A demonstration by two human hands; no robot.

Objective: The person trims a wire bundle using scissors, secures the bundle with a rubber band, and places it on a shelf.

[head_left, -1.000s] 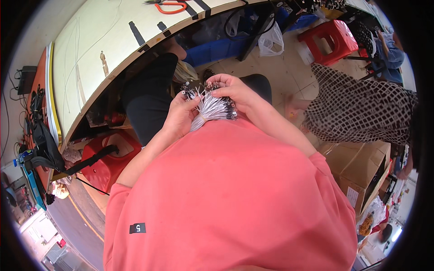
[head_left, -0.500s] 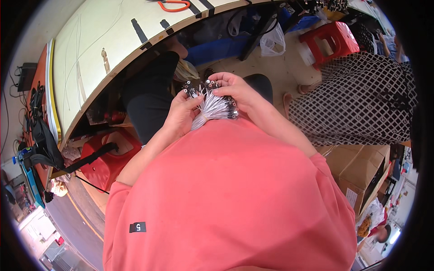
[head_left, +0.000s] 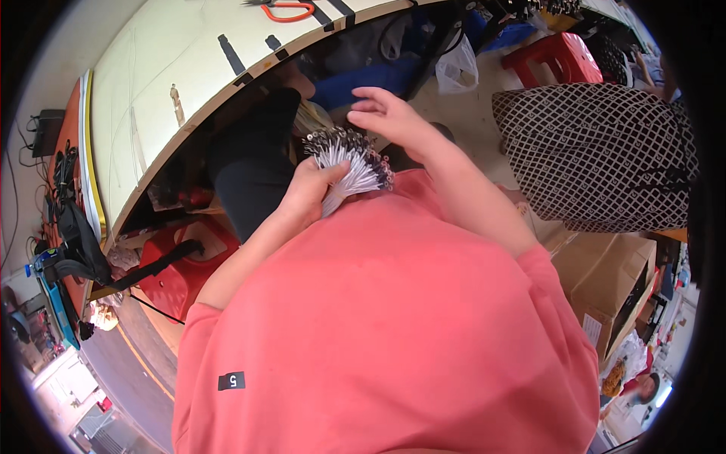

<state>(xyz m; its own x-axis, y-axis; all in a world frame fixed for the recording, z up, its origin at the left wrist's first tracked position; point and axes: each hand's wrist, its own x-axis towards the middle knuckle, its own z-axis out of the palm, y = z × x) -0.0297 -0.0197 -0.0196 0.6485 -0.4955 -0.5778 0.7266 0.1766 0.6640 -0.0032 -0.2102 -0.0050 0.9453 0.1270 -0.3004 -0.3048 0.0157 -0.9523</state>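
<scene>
A fanned bundle of thin white wires (head_left: 355, 180) with black ends and small metal rings sits close in front of my shirt. Around its lower part my left hand (head_left: 308, 191) is closed, the thumb lying across the white strands. My right hand (head_left: 387, 117) is lifted just beyond the bundle's right side, apart from it, with its fingers spread and nothing visible in them. The ringed tips point away from me and to the right.
Ahead and left curves a pale worktable (head_left: 155, 72) with an orange-handled tool (head_left: 289, 15) at its far edge. Red stools stand at left (head_left: 172, 281) and far right (head_left: 578, 60). A white plastic bag (head_left: 457, 69), a person's checked garment (head_left: 597, 155) and a cardboard box (head_left: 601, 276) lie rightward.
My right hand has let go of the bundle and moved up and away from it. The wire ends now stand in a fuller fan, still in my left hand.
</scene>
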